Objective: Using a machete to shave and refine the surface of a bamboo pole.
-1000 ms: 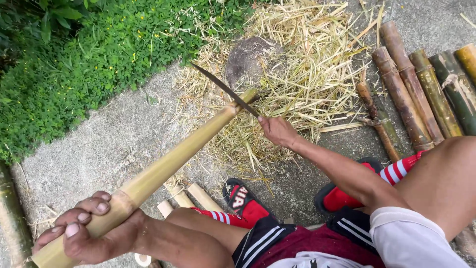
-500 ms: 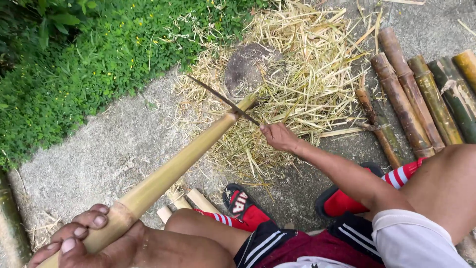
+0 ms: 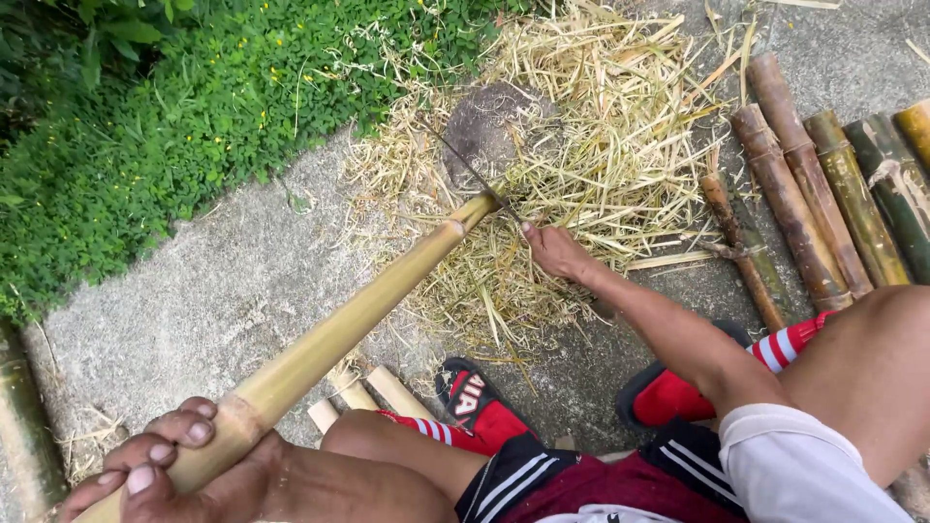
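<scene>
A long yellow bamboo pole (image 3: 349, 324) slants from the lower left up to the middle of the view. My left hand (image 3: 170, 460) grips its near end at the bottom left. My right hand (image 3: 554, 250) is closed on the handle of a thin dark knife (image 3: 465, 165), whose blade lies across the pole's far tip. The tip rests over a grey stone block (image 3: 489, 131) amid a heap of pale bamboo shavings (image 3: 601, 165).
Several cut bamboo lengths (image 3: 814, 184) lie side by side at the right. Green plants (image 3: 145, 107) border the concrete ground (image 3: 223, 281) on the left. Short bamboo offcuts (image 3: 373, 392) lie by my feet in red sandals (image 3: 480, 402). A dark bamboo piece (image 3: 24, 436) lies at the far left.
The knife blade has come down from above the pole's tip onto it, and my right hand has dropped lower with it. My left hand keeps its hold.
</scene>
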